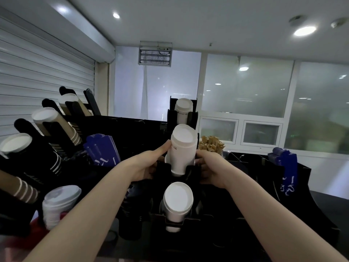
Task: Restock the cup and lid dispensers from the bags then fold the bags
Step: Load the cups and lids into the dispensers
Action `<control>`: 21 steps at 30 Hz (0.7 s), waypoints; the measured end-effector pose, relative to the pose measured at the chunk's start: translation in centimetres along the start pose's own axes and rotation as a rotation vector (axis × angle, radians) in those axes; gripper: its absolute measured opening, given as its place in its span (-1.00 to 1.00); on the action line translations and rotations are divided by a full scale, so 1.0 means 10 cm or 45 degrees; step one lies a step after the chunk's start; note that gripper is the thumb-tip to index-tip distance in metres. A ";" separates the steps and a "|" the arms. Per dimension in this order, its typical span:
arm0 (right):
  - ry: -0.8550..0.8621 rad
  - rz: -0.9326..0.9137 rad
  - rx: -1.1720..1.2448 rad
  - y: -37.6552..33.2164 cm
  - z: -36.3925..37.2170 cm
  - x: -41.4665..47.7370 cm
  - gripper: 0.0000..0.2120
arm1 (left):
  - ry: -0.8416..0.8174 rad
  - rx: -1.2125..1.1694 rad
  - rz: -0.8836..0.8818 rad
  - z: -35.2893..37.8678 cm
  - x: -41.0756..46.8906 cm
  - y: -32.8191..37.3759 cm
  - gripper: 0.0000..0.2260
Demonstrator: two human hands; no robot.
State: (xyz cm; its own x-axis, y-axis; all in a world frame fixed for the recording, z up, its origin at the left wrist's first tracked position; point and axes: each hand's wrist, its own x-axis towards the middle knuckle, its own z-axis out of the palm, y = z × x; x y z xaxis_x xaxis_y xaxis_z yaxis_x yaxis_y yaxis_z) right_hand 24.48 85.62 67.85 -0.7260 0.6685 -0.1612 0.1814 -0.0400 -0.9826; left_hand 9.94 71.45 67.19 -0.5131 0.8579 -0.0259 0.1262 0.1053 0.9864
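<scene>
Head view: the left hand [149, 163] and right hand [209, 168] are clasping the white cup stack [181, 148] from nine and three o'clock, with thumb and curled fingers pressing its sides. The stack is sitting tilted in the middle slot of the black dispenser [190, 173]. A nearer stack [177, 201] is lying at six o'clock and a farther stack [183, 105] at twelve. The cup loading seems to be under way. Next, the stack is probably needing a straight push down until seated. No bags are showing.

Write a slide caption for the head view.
Left hand and right hand grip a white paper cup stack in the black dispenser.
</scene>
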 end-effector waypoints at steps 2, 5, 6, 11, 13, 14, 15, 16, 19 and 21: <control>0.001 -0.007 -0.038 -0.03 0.01 -0.07 -0.68 | 0.021 0.039 0.013 0.05 -0.05 0.05 -0.23; 0.090 -0.201 -0.201 -0.08 0.01 -0.21 -0.78 | 0.041 0.108 0.211 0.13 -0.12 0.13 -0.22; 0.147 -0.342 -0.254 -0.11 0.01 -0.25 -0.79 | 0.067 0.112 0.307 0.14 -0.15 0.18 -0.23; 0.391 -1.097 -0.257 -0.34 0.12 -0.56 -0.75 | 0.014 -0.054 0.675 0.27 -0.32 0.48 -0.59; 0.359 -1.250 -0.203 -0.43 0.13 -0.69 -0.55 | 0.050 -0.129 0.758 0.31 -0.32 0.59 -0.57; 0.279 -1.309 -0.205 -0.46 0.14 -0.74 -0.47 | 0.092 -0.111 0.794 0.32 -0.29 0.64 -0.56; 0.186 -1.355 -0.222 -0.48 0.13 -0.77 -0.40 | 0.104 -0.088 0.823 0.34 -0.28 0.69 -0.54; 0.104 -1.389 -0.233 -0.50 0.12 -0.80 -0.36 | 0.111 -0.055 0.840 0.35 -0.26 0.73 -0.49; 0.119 -1.446 -0.168 -0.59 0.05 -0.76 -0.39 | 0.151 0.035 0.860 0.31 -0.17 0.76 -0.57; 0.324 -1.456 -0.162 -0.69 0.00 -0.69 -0.43 | 0.262 0.204 0.894 0.26 -0.08 0.71 -0.67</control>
State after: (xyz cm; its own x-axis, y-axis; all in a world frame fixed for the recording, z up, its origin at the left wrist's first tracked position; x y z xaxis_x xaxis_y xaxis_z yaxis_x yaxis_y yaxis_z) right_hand 28.22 81.27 75.77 -0.3586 0.3971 0.8448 -0.4137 0.7437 -0.5252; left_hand 13.48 72.84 73.81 -0.4127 0.6407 0.6474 0.5965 -0.3470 0.7237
